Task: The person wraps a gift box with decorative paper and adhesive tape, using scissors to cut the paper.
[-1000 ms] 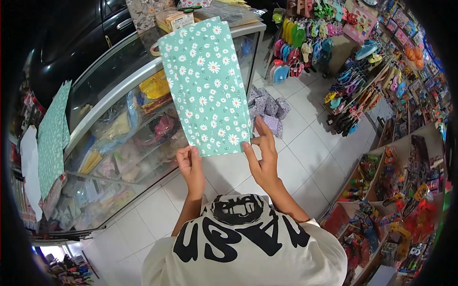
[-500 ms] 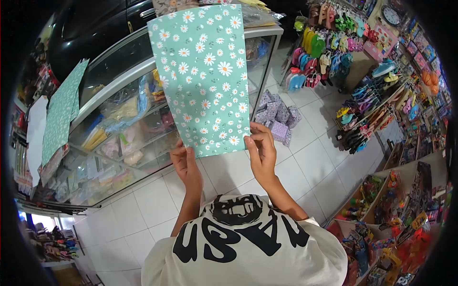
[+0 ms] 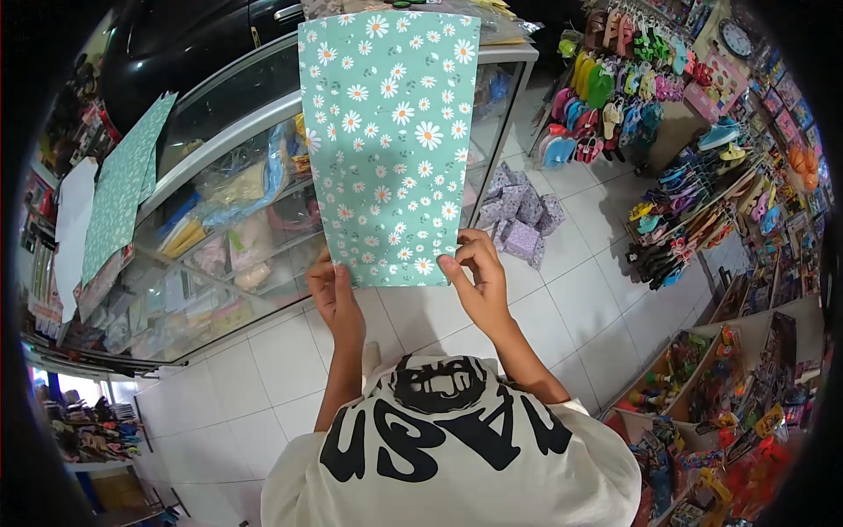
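Observation:
A long green sheet of paper (image 3: 391, 149) with white daisies stretches from my hands up over the glass display case. My left hand (image 3: 335, 294) pinches its lower left corner, thumb on top. At the lower right corner my right hand (image 3: 479, 277) grips the edge between thumb and fingers. The sheet's far end lies at the top of the case, where the thing beneath it is mostly hidden.
The glass display case (image 3: 237, 79) holds bagged goods. More daisy paper (image 3: 127, 189) stands at the left. Purple wrapped packets (image 3: 522, 215) lie on the tiled floor (image 3: 562, 299). Sandals (image 3: 597, 83) hang at the right, above toy shelves (image 3: 702, 386).
The view has shifted slightly. The green sheet now looks straighter and less tilted, and both hands still hold its lower corners.

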The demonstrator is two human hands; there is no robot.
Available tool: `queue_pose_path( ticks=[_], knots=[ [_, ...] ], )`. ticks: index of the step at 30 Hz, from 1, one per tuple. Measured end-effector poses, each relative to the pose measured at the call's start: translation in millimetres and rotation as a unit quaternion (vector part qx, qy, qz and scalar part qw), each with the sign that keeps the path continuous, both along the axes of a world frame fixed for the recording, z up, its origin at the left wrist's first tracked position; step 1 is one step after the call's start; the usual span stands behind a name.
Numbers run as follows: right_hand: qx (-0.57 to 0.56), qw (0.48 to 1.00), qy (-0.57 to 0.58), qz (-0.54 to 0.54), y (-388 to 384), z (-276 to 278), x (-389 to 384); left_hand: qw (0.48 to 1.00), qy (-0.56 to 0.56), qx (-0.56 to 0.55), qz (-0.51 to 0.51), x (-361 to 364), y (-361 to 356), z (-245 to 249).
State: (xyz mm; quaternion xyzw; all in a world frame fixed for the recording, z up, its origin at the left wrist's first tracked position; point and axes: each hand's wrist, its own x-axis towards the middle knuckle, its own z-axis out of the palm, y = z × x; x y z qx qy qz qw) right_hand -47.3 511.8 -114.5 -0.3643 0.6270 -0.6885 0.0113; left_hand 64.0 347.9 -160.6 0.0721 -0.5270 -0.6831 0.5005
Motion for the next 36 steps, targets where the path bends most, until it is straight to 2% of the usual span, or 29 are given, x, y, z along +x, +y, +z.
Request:
queue_pose_path(
  ticks=[5, 8, 9, 16, 19, 22, 25, 28, 31, 34, 36],
  knots=[
    [-0.028, 1.0, 0.01, -0.006, -2, -1, -7, 0.998, -0.004, 0.029, -0.054, 4, 0, 3],
    [-0.091, 0.977, -0.148, 0.125, 2, -15, -16, 0.996, -0.034, 0.011, -0.083, 3, 2, 3],
    [-0.074, 0.975, -0.144, 0.153, 6, -15, -19, 0.994, -0.053, -0.003, -0.09, 4, 0, 2],
    [-0.005, 0.96, -0.219, 0.172, 19, -23, -32, 0.962, -0.212, 0.014, -0.17, 4, -11, 18],
    [-0.033, 0.965, -0.21, 0.153, 18, -28, -35, 0.952, -0.226, 0.026, -0.204, 6, -13, 16],
    [-0.011, 0.969, -0.204, 0.141, 16, -42, -42, 0.941, -0.252, 0.02, -0.225, 7, -5, 20],
    [0.009, 0.972, -0.17, 0.159, 19, -40, -41, 0.959, -0.209, -0.013, -0.189, 2, 0, 23],
    [0.042, 0.965, -0.19, 0.177, 22, -52, -46, 0.969, -0.17, -0.009, -0.177, -2, -4, 12],
    [-0.043, 0.955, -0.214, 0.2, 19, -49, -42, 0.963, -0.184, -0.008, -0.196, -1, -10, 2],
    [-0.039, 0.957, -0.209, 0.195, 16, -47, -42, 0.971, -0.152, 0.019, -0.184, -1, -6, 7],
    [-0.027, 0.95, -0.23, 0.208, 16, -49, -44, 0.962, -0.184, 0.033, -0.201, -1, -8, 15]
  ],
)
